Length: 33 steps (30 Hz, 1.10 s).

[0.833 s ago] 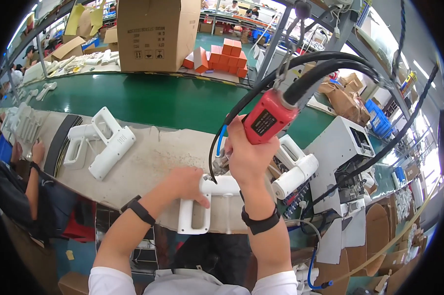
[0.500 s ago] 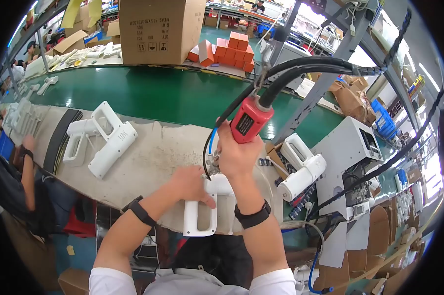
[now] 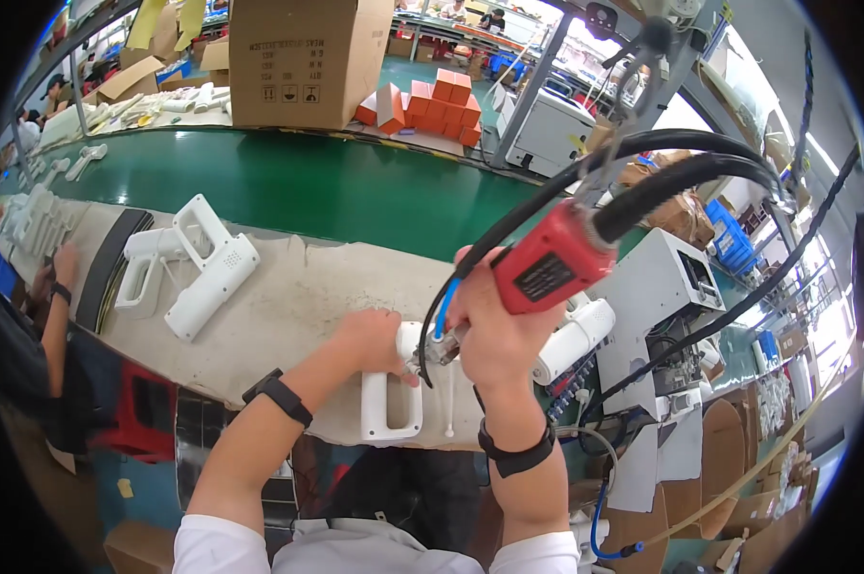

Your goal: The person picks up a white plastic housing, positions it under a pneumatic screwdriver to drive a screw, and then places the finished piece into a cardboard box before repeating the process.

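Observation:
My right hand is closed around a red power screwdriver hung on thick black cables, with a thin blue tube beside it. Its metal nose points down and left, at the upper part of a white plastic housing with a looped handle. Closed on that housing near the top of its loop is my left hand, its fingertips beside the nose. Whether the tip touches the plastic I cannot tell. From the housing's right side a thin white cord hangs toward the bench edge.
Similar white housings lie on the bench's left, another at right. Beyond runs a green belt with a large carton and orange boxes behind. A white machine stands right. At far left sits another person.
My right hand and the screwdriver have swung right and tilted over, the nose now pointing leftward. My left fingers have drawn in near the top of the housing.

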Each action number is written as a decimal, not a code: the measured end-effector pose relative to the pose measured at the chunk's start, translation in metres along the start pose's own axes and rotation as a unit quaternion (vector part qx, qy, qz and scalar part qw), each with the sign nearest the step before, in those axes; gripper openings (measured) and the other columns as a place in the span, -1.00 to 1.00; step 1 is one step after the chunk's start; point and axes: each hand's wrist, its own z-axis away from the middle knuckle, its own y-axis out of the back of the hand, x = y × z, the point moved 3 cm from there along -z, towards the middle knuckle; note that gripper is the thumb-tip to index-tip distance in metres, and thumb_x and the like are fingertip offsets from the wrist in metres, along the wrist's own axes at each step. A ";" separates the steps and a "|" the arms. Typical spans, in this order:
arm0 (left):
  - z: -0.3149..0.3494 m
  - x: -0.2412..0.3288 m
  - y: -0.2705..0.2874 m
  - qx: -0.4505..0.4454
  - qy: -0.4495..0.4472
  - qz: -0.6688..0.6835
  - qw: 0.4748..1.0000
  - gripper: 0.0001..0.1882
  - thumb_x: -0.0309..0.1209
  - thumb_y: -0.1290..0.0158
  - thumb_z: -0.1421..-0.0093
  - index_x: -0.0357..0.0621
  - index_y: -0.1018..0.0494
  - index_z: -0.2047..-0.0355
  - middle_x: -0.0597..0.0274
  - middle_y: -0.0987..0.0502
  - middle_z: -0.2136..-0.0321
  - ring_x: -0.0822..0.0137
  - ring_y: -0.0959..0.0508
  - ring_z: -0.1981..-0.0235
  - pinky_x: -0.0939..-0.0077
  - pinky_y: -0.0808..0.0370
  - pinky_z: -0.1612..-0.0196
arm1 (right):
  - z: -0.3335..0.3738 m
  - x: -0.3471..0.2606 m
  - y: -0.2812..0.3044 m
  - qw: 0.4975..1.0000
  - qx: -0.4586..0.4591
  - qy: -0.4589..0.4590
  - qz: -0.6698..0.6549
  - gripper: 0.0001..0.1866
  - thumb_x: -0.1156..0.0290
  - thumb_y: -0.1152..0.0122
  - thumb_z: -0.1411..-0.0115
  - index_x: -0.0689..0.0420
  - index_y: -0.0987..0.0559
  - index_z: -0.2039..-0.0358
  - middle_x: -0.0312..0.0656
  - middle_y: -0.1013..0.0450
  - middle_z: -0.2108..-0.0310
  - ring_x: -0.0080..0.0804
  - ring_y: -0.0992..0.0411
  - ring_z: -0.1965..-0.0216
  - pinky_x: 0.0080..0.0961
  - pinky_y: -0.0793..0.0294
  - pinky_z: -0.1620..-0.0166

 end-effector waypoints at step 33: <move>0.039 -0.026 -0.034 0.209 -0.069 0.384 0.897 -0.25 -0.10 -0.39 0.22 -0.18 -0.45 0.02 -0.04 -0.57 0.20 0.03 -0.55 0.13 0.26 -0.43 0.03 | -0.011 0.027 -0.032 0.994 0.033 -0.078 -0.069 -0.85 0.46 -0.26 -0.17 0.26 -0.52 0.45 -0.32 -0.43 0.62 -0.67 -0.32 0.68 -0.68 -0.27 0.61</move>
